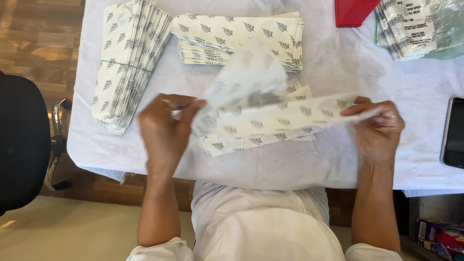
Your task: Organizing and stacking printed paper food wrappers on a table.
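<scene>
White-clothed table (415,92); black chair (21,145) at left; wood-pattern floor (38,43), sunlit patches; pale floor (67,232) below.

Bright, even daylight; motion-blurred paper sleeve (270,108).

White short-sleeved top, sleeves ending above the elbows, forearms bare. White garment over the lap too. Thin ring on a finger of the right hand (379,128). Left hand (166,128) bare.

Matt printed paper sleeve (290,113) over a rumpled white cloth table cover (338,159); glossy wooden floor (38,43).
</scene>
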